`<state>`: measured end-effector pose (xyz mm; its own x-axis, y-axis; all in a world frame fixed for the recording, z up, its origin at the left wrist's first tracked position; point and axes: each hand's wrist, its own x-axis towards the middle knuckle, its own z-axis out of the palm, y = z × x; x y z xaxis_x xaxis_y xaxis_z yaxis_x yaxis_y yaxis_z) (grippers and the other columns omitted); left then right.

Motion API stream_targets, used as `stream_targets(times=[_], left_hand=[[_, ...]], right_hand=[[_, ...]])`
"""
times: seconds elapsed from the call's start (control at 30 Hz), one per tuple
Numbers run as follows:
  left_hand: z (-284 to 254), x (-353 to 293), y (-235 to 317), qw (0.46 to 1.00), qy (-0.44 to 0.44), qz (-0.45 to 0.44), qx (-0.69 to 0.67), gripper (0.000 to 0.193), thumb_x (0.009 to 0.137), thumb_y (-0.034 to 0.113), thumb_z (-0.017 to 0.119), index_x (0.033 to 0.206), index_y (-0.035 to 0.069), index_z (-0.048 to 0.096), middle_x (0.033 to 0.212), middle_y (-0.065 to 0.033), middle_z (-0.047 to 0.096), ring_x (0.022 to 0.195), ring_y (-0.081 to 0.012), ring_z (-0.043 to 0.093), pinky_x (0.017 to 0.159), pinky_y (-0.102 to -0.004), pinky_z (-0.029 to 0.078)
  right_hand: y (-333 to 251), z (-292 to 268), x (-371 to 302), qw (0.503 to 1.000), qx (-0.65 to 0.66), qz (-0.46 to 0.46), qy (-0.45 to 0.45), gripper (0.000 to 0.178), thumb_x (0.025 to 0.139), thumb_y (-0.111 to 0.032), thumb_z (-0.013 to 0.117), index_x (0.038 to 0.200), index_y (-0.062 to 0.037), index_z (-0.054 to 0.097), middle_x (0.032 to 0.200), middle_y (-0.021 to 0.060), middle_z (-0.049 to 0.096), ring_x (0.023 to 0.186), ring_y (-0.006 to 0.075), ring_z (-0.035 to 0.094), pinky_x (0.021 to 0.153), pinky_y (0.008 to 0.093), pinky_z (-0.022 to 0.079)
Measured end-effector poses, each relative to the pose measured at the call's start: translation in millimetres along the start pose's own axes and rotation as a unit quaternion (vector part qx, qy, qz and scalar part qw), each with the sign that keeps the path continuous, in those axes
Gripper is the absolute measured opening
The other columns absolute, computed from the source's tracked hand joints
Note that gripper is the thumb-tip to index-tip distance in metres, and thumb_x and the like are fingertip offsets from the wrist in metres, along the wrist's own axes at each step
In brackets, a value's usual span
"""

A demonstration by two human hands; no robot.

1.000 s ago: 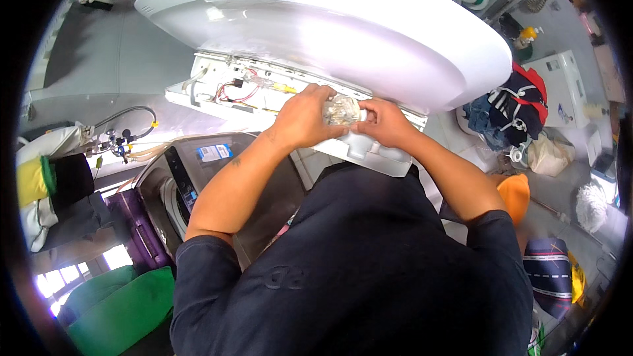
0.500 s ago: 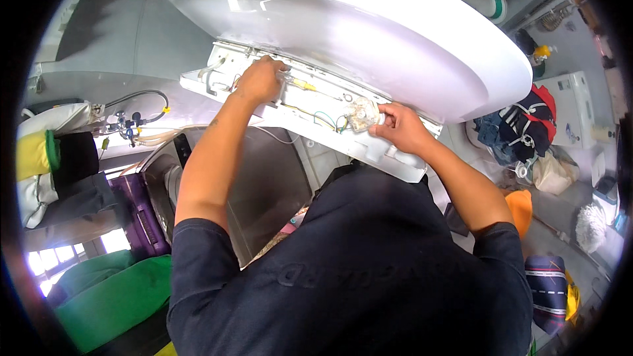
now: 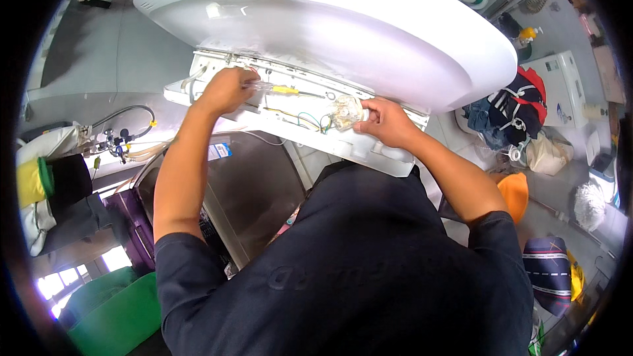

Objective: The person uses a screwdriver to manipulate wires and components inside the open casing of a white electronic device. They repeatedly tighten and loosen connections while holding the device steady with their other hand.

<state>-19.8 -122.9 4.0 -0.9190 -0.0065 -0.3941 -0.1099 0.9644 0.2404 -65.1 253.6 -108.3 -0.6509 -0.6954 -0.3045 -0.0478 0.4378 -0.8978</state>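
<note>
A long white appliance housing, uncovered and with wires inside, lies across in front of me. My right hand is closed on the whitish side of a clear round jar over the housing's right part; its pale contents are unclear. Over the left part, my left hand has its fingers drawn together, with a bit of red beside the fingertips; what they hold is hidden. Just right of these fingers lies a screwdriver with a clear and yellow handle, its shaft pointing right. Thin coloured wires run below it.
A large white curved cover rises behind the housing. A dark glossy panel is below left. Hoses and a valve hang at the left. A clothes pile and an orange object are on the right.
My left hand has shifted left along the housing, away from the screwdriver, which stays in place. My right hand keeps hold of the jar. The whole view has moved slightly.
</note>
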Motion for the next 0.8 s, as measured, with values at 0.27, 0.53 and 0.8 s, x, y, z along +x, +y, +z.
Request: stream_targets(times=[0.27,0.53,0.8], left_hand=[[-63,-84,50,0.988,0.080,0.051,-0.125,0.037,0.086,0.012,0.075,0.123,0.004,0.073,0.087,-0.0104,0.065,0.075,-0.0196,0.056,0.072,-0.0333,0.048],[-60,-104,99,0.976,0.067,0.129,-0.164,0.038,0.083,0.008,0.076,0.119,-0.001,0.073,0.089,-0.0123,0.068,0.081,-0.0213,0.060,0.077,-0.0331,0.048],[-57,-96,111,0.977,0.057,0.163,-0.125,0.037,0.081,0.006,0.077,0.117,-0.002,0.072,0.085,-0.0137,0.064,0.079,-0.0263,0.060,0.076,-0.0364,0.049]], right_hand=[[-2,0,-1,1.000,-0.009,-0.012,0.004,0.055,0.081,-0.030,0.086,0.128,-0.0050,0.070,0.088,0.0074,0.059,0.076,0.0185,0.058,0.069,0.0334,0.048],[1,1,1,1.000,-0.005,-0.017,0.000,0.054,0.081,-0.029,0.086,0.127,-0.0050,0.070,0.089,0.0083,0.059,0.075,0.0189,0.058,0.069,0.0339,0.048],[-1,0,1,1.000,-0.008,-0.015,-0.001,0.055,0.081,-0.028,0.086,0.127,-0.0032,0.070,0.089,0.0092,0.061,0.076,0.0186,0.059,0.069,0.0336,0.049]])
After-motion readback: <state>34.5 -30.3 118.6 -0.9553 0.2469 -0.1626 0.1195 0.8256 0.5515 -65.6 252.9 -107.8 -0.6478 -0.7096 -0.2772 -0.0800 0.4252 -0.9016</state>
